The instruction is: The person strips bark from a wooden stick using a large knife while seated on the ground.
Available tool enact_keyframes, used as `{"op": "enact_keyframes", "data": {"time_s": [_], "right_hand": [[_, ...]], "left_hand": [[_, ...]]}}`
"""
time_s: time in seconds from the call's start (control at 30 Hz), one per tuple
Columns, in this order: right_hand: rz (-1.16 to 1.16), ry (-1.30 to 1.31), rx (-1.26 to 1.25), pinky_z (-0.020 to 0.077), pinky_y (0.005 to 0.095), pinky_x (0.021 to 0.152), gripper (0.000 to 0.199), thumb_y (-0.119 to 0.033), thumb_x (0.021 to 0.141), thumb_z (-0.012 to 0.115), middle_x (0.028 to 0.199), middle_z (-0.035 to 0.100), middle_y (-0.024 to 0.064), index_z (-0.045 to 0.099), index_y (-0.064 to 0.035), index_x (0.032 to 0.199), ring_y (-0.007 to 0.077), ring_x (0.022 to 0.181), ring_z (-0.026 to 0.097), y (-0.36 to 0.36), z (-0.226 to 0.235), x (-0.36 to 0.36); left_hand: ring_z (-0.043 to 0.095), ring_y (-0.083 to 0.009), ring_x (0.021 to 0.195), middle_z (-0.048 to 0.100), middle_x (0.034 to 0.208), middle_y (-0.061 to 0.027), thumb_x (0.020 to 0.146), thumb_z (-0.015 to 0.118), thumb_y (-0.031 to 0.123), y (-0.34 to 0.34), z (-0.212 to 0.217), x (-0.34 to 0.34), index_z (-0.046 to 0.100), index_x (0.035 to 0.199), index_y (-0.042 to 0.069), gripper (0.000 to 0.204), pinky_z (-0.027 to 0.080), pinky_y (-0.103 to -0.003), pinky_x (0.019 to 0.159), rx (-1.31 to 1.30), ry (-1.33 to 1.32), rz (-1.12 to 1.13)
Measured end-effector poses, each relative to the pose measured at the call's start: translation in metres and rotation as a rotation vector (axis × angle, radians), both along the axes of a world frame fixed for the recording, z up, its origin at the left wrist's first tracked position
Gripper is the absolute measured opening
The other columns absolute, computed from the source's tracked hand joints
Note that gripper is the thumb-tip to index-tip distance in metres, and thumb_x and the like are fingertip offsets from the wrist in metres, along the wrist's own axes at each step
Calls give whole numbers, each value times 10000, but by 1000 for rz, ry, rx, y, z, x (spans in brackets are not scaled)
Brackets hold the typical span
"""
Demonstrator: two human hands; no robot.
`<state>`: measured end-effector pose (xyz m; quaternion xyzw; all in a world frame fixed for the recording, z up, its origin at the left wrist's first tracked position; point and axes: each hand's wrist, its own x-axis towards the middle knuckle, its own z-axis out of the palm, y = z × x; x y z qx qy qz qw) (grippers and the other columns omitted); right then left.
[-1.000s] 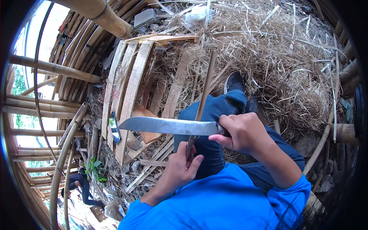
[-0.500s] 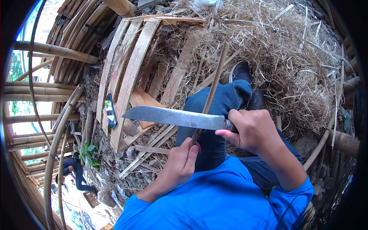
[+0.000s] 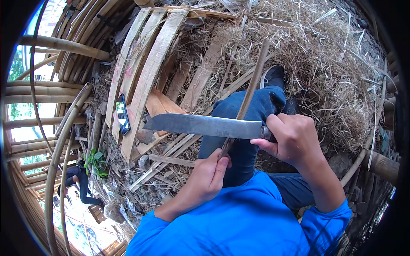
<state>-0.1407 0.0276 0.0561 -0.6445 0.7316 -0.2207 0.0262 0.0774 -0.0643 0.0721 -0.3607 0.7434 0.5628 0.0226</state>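
A: Your fingers [image 3: 218, 164] on the left hand [image 3: 208, 179] are curled tight around the lower end of the long thin brown bamboo strip [image 3: 249, 96], thumb pressed along it. The right hand [image 3: 292, 138] is clenched around the handle of the broad grey steel knife [image 3: 203, 126], knuckles up.

B: Where does the strip sit against the blade?

A: It runs up and to the right from your left fist, crosses the blade near the handle end, touching it, and points out over the heap of dry straw-coloured shavings [image 3: 324, 55]. The blade lies nearly level, its tip pointing to your left.

B: And under your hands?

A: Your knee in blue denim trousers [image 3: 256, 106] is right below the strip, with the black shoe [image 3: 273, 77] beyond it at the edge of the shavings. To the left of the blade tip, a black phone [image 3: 123, 114] rests on the pale split bamboo slats [image 3: 145, 77], well apart from both hands. Round bamboo poles [image 3: 55, 42] curve along the left side.
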Motion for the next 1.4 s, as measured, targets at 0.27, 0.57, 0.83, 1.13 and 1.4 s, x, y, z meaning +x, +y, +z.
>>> {"op": "enact_keyframes", "data": {"time_s": [0.27, 0.57, 0.83, 1.13, 1.4], "right_hand": [[2, 41, 6, 439, 359, 433, 504, -567, 808, 636, 551, 497, 59, 502, -104, 663, 239, 474, 561, -1, 2, -2], [-373, 5, 16, 438, 404, 470, 500, -517, 875, 601, 548, 522, 106, 498, -61, 696, 306, 515, 584, 6, 3, -63], [-307, 75, -8, 449, 418, 508, 465, -480, 901, 591, 554, 539, 120, 520, -54, 730, 330, 534, 587, -1, 1, -78], [-688, -241, -49, 337, 321, 539, 550, -471, 997, 451, 575, 417, 52, 515, 0, 720, 160, 551, 406, 58, -43, -174], [-254, -429, -83, 431, 392, 469, 451, -454, 863, 655, 565, 554, 122, 544, -44, 711, 302, 503, 578, 29, 2, -26]], "left_hand": [[524, -153, 557, 501, 618, -59, 1031, 381, 226, 0, -4, 0, 531, 885, 20, 294, 422, -295, 539, -35, 71, -4], [486, -120, 538, 478, 606, -44, 1034, 392, 235, -1, -1, 1, 522, 874, 16, 300, 391, -264, 516, 41, 102, -3], [440, -77, 540, 461, 594, -13, 1037, 384, 235, 0, -3, -2, 528, 867, 7, 320, 351, -247, 497, 79, 83, 57], [424, -85, 540, 445, 591, -11, 1036, 384, 278, -2, -5, -4, 514, 851, 21, 342, 341, -252, 497, 90, 100, 33], [441, -106, 542, 455, 593, -29, 1037, 381, 300, -2, -1, -8, 498, 822, 31, 364, 355, -268, 502, 31, 73, 13]]}}
